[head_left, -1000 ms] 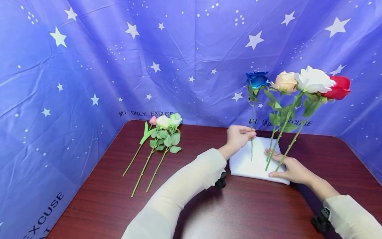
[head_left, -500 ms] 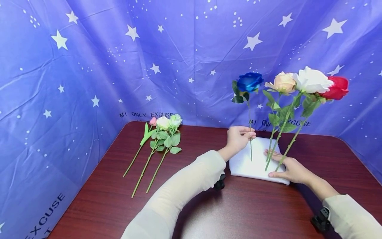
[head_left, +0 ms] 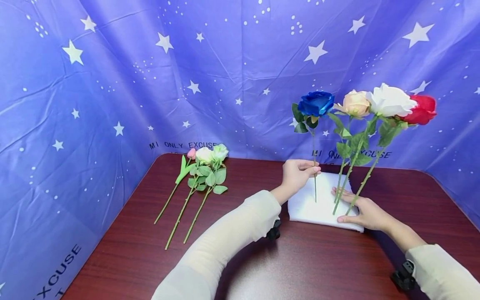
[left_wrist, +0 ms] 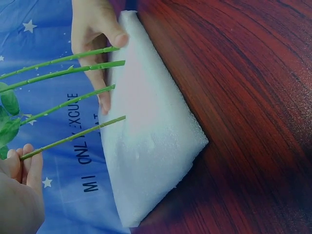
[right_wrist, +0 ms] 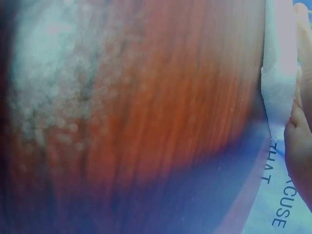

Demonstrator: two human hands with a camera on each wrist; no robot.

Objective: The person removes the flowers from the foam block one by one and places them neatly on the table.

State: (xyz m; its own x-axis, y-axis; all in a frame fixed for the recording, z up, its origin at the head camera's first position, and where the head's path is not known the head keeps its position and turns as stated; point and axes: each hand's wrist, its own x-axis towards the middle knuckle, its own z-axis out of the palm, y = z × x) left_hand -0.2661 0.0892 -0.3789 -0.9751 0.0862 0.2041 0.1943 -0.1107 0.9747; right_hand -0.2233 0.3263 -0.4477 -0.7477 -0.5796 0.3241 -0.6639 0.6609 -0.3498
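In the head view, my left hand [head_left: 296,175] pinches the thin stem of a blue rose [head_left: 316,103] between thumb and fingertips. The lower end of that stem [left_wrist: 97,127] meets the face of a white foam block [head_left: 303,206], as the left wrist view shows. A peach rose [head_left: 354,104], a white rose [head_left: 391,100] and a red rose [head_left: 426,110] stand in the block, leaning right. My right hand [head_left: 369,213] rests on the block's right side, fingers and thumb spread around their stem bases. The right wrist view catches only the block's edge [right_wrist: 279,73] and part of that hand.
On the left of the dark red wooden table [head_left: 240,175] lie a pink tulip [head_left: 191,153], a cream rose [head_left: 204,155] and a pale green rose [head_left: 220,152], stems toward the front. A blue star-printed curtain [head_left: 240,75] hangs behind the table and along its sides.
The blue rose's head has turned on its stem and its leaves have swung left; lately it has shifted slightly back right. My right hand and the other roses keep their places.
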